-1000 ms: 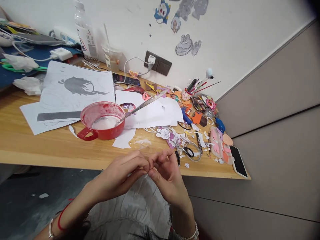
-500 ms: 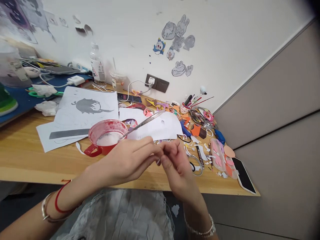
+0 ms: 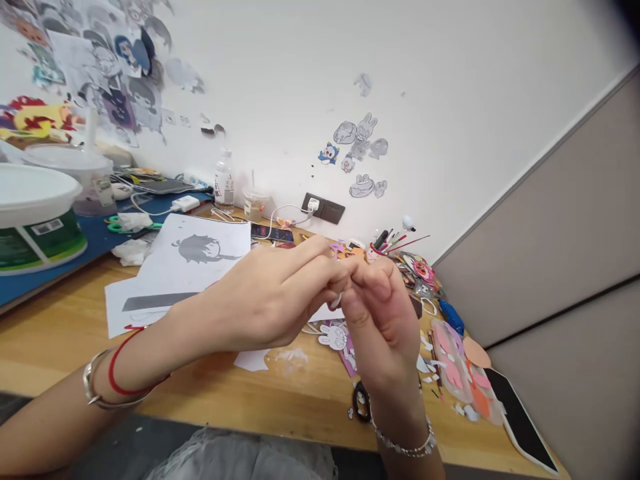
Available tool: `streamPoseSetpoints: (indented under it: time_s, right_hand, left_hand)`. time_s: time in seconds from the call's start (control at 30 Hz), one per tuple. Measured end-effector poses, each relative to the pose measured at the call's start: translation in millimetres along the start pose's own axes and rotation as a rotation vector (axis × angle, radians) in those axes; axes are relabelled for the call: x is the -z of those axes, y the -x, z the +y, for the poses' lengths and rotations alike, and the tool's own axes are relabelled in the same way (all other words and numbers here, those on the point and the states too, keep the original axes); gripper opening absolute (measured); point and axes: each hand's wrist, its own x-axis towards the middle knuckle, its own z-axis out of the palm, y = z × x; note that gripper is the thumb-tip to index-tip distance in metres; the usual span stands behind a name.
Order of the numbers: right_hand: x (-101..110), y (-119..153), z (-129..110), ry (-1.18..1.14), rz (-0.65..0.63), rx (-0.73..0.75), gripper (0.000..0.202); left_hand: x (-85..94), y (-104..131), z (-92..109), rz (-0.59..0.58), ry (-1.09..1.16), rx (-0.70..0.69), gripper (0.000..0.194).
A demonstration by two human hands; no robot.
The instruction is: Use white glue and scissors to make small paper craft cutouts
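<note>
My left hand (image 3: 270, 293) and my right hand (image 3: 380, 313) meet above the table with their fingertips pinched together. Between them shows the edge of a small white piece (image 3: 337, 301), mostly hidden by the fingers; I cannot make out what it is. Both hands are closed around it. Below the hands lie a white rabbit paper cutout (image 3: 334, 337) on a purple piece, a white paper scrap (image 3: 251, 360) and a whitish smear on the wood. Near my right wrist is a black looped handle (image 3: 361, 401), partly covered.
At the left are a drawing sheet (image 3: 200, 243), a green-and-white tub (image 3: 43, 220) and crumpled tissue (image 3: 133, 252). A bottle (image 3: 225, 183) and a plastic cup (image 3: 255, 205) stand by the wall. Pens in a holder (image 3: 375, 252), pink cutouts (image 3: 453, 363) and a black-screened tablet (image 3: 523, 420) lie right.
The view has shifted, showing more wall and the tub at left. My hands appear higher, still pinched together. The red cup and its metal-looking stick no longer show; the rabbit cutout now does.
</note>
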Motion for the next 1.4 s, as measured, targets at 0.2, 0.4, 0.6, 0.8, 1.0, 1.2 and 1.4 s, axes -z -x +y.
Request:
streamPoseSetpoints:
  time_s: [0.2, 0.4, 0.6, 0.8, 1.0, 1.2, 1.4]
  right_hand:
    - [-5, -3, 5, -0.019, -0.027, -0.092, 0.022]
    - [-4, -8, 11, -0.086, -0.05, -0.163, 0.023]
    - [-5, -11, 17, -0.125, -0.006, -0.178, 0.024]
    - [-5, -12, 22, -0.03, 0.059, -0.095, 0.025]
    - [-5, -13, 24, 0.035, 0.044, -0.084, 0.026]
    - [2, -16, 21, 0.021, 0.078, -0.021, 0.028]
    - [13, -16, 8, 0.14, -0.002, -0.026, 0.011]
  left_hand:
    - [11.7, 9, -14, -0.012, 0.207, 0.001, 0.005]
    - [16.5, 7, -24, -0.003, 0.267, 0.021, 0.011]
    - [10.0, 11, -32, -0.046, 0.259, 0.014, 0.012]
    - [2.4, 12, -36, -0.04, 0.329, 0.051, 0.011]
    - [5.0, 12, -33, -0.088, 0.328, 0.086, 0.013]
    - [19.0, 14, -32, -0.114, 0.325, 0.075, 0.01]
    - [23.9, 14, -29, -0.067, 0.304, 0.053, 0.014]
